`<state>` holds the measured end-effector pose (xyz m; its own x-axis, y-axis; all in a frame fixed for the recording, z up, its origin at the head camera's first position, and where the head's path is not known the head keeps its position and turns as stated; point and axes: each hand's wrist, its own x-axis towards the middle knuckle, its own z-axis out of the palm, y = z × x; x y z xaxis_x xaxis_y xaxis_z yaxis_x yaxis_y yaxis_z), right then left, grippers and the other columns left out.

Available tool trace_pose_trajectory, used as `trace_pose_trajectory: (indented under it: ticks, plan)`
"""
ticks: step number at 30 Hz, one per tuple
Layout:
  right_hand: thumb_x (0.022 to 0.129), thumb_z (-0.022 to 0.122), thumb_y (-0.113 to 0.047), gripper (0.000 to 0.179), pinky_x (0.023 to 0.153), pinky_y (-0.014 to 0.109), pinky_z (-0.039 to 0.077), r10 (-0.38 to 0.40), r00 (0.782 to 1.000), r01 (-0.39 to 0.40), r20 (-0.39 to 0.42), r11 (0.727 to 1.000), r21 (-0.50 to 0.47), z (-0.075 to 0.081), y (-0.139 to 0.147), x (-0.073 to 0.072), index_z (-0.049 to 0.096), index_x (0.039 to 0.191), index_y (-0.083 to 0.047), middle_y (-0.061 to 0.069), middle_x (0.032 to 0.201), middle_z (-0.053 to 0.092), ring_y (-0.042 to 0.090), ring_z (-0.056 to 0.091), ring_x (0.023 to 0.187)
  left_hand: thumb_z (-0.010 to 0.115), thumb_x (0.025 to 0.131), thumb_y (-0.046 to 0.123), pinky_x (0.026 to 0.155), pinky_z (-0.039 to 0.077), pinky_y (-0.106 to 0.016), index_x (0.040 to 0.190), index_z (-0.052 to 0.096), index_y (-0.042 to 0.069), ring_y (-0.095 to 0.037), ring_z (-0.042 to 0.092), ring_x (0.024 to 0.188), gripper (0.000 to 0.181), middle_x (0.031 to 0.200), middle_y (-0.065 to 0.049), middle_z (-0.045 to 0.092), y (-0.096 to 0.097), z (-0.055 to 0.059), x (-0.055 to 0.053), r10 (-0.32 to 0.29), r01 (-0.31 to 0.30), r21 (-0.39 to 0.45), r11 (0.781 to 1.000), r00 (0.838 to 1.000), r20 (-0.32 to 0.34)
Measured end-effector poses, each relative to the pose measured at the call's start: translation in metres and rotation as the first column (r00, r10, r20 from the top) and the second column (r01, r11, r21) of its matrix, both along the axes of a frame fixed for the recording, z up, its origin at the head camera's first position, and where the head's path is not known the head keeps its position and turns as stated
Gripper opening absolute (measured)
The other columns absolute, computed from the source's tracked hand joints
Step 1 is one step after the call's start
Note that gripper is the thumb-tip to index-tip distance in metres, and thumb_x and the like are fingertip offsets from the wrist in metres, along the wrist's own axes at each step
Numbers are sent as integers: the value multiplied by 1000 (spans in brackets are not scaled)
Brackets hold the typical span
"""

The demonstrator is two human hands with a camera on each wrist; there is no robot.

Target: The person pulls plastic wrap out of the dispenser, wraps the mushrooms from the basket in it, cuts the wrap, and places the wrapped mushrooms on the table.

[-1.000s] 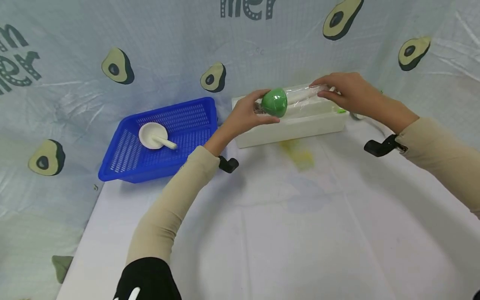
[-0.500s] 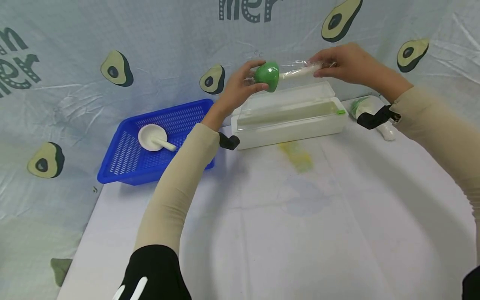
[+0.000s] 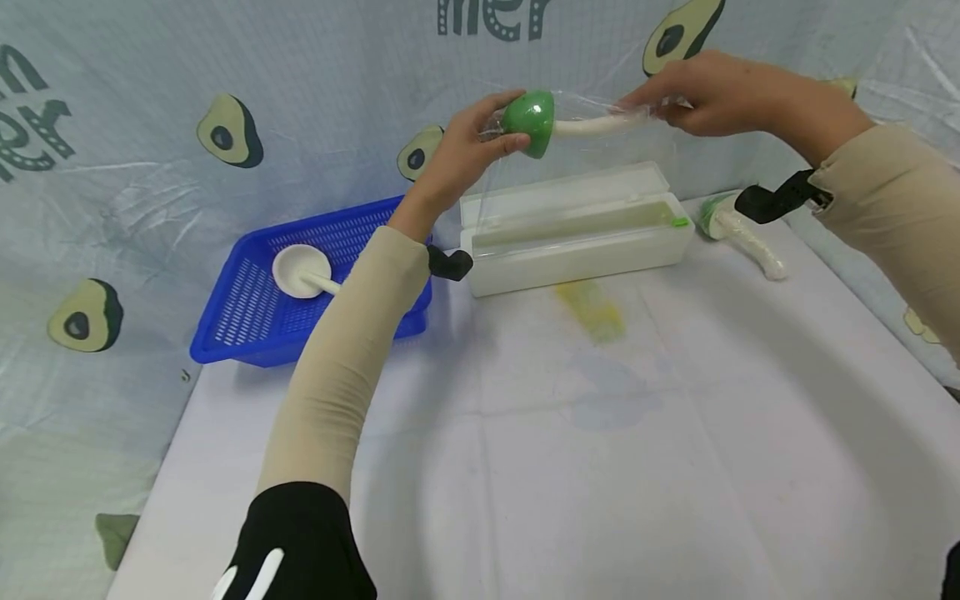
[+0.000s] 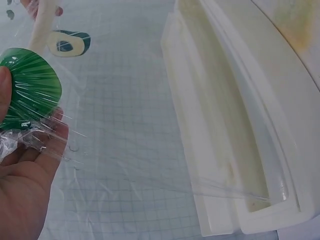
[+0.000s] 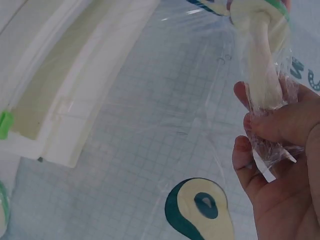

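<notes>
A mushroom-shaped thing (image 3: 532,122) with a glossy green cap and a pale stem is held in the air above a white cling film dispenser (image 3: 581,265). My left hand (image 3: 459,157) grips the cap, its fingers and thumb around the rounded side. At the other end, my right hand (image 3: 723,93) pinches the stem tip through bunched clear film, as the right wrist view shows. Cling film (image 4: 65,159) wraps the thing, and a thin sheet runs down to the dispenser. The dispenser's lid (image 3: 566,196) stands raised, and a green slider (image 3: 679,222) sits at its right end.
A blue mesh basket (image 3: 247,329) at the left holds a white mushroom-shaped thing (image 3: 302,271), underside up. Right of the dispenser lies a wrapped green-capped one (image 3: 746,237). An avocado-print sheet (image 3: 322,75) hangs behind the white table (image 3: 562,483).
Both hands have risen from near the dispenser, lifting the green-capped mushroom-shaped thing up and slightly left. The raised lid and the wrapped one at the right have come into sight.
</notes>
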<state>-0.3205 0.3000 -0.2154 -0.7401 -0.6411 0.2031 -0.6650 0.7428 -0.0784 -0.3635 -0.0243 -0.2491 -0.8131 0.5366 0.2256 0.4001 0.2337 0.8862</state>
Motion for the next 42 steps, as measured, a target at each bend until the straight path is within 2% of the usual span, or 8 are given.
trace_pose_trajectory:
  ticks: [3,9,15,19,22,28,35,42]
  plan:
    - [99,47,11,43,68,24,42,20,1000,-20,-18,1000,4,1,-2,5,60,139,0,25,123,64,29,52,84,69,98,14,105,47,-27,154,45,15,-21,55,133,61,152,-5,48,-3,1,7,-23,23,-2,1000,1000,13]
    - [88,61,13,41,66,17,37,204,975,-205,-89,979,-5,-7,-6,16,70,125,-2,18,125,64,20,51,81,68,99,20,103,50,-32,154,46,18,-19,57,128,59,148,-4,50,-15,-15,19,-76,78,-43,996,997,31]
    - [84,66,14,47,66,24,46,306,952,-305,-17,952,13,-18,-9,31,71,126,-6,12,118,68,13,54,80,69,99,25,103,51,-34,152,49,20,-18,58,127,56,145,-3,56,-24,-34,36,-77,78,-123,989,997,17]
    - [83,65,22,49,74,42,59,348,938,-347,-9,937,50,-21,-15,38,74,122,-6,13,114,72,28,67,93,69,99,30,100,52,-34,150,52,23,-16,61,121,55,139,-1,60,-26,-41,46,-82,80,-161,984,997,-5]
    - [79,70,24,47,77,53,58,352,935,-348,-44,934,83,-24,-23,43,77,115,-6,14,110,73,39,65,102,69,99,30,98,52,-34,150,52,22,-14,61,117,55,137,0,61,-26,-45,52,-96,91,-165,982,995,-19]
    - [71,80,20,44,66,44,51,318,928,-293,-194,945,144,-34,-30,56,81,103,-11,9,103,68,34,55,85,70,98,27,96,54,-33,151,51,19,-16,63,114,56,140,-4,60,-25,-50,60,-81,74,-156,985,996,-40]
    - [76,69,23,43,62,42,49,237,943,-248,-232,968,-21,-49,-29,65,82,100,-10,15,106,63,29,59,83,76,94,26,93,55,-32,148,54,19,-17,64,111,59,137,-3,61,-26,-58,64,-14,12,-96,995,1000,-17]
    - [79,67,21,45,74,44,50,190,962,-220,-198,965,-140,-58,-26,69,76,114,-6,16,113,64,33,61,97,80,90,28,87,55,-30,145,59,24,-16,63,106,58,133,-3,65,-27,-65,68,80,-80,-62,995,997,-5]
